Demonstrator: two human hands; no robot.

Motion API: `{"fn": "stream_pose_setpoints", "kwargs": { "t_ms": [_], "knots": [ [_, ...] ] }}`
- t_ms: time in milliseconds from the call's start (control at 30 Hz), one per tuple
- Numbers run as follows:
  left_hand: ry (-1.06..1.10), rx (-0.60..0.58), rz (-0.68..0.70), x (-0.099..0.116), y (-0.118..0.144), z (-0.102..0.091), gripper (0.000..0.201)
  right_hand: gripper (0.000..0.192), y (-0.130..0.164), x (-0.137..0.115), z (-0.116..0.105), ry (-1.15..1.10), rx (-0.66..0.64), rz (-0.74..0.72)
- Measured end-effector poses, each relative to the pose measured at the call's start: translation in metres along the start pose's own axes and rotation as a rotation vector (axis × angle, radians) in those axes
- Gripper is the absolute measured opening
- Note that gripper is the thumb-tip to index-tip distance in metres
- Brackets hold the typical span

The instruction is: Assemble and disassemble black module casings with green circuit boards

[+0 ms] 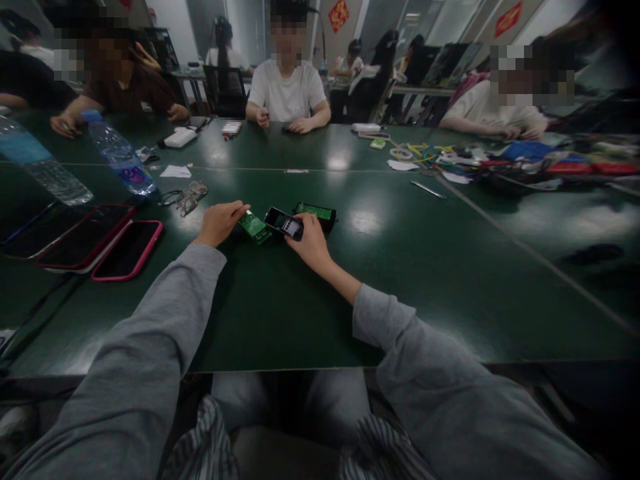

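Observation:
My left hand (pixel 220 221) pinches the upper left end of a green circuit board (pixel 254 228), which slants down toward the right just above or on the table. In my right hand (pixel 311 241) is a small dark rectangular piece with a glossy, screen-like face (pixel 281 223), gripped at its right end. Its left end comes close to the board; whether they touch I cannot tell. Behind my right fingers lies a black housing with a green board inside (pixel 316 212), partly hidden by the hand.
On the left are a pink-edged phone (pixel 129 251), a water bottle (pixel 120 157) and glasses (pixel 192 198). A slim metal tool (pixel 428 190) lies to the right, before a heap of cables (pixel 500 160). Several people sit around the green table (pixel 280 320).

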State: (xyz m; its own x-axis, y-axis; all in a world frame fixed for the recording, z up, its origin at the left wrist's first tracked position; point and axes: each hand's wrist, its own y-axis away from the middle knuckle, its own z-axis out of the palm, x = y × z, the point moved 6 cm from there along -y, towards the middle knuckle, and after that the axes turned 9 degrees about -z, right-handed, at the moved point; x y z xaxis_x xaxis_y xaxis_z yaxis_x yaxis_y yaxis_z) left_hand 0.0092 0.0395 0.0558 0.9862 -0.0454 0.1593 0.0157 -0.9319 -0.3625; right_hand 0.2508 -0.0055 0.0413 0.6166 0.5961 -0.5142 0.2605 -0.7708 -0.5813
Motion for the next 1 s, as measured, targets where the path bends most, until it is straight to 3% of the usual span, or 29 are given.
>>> {"fn": "stream_pose_setpoints", "kwargs": {
  "t_ms": [1000],
  "knots": [
    [0.056, -0.001, -0.06, 0.0058, 0.0045, -0.001, 0.052, 0.041, 0.0001, 0.0019, 0.0018, -0.023, -0.005, 0.0]
  ]
}}
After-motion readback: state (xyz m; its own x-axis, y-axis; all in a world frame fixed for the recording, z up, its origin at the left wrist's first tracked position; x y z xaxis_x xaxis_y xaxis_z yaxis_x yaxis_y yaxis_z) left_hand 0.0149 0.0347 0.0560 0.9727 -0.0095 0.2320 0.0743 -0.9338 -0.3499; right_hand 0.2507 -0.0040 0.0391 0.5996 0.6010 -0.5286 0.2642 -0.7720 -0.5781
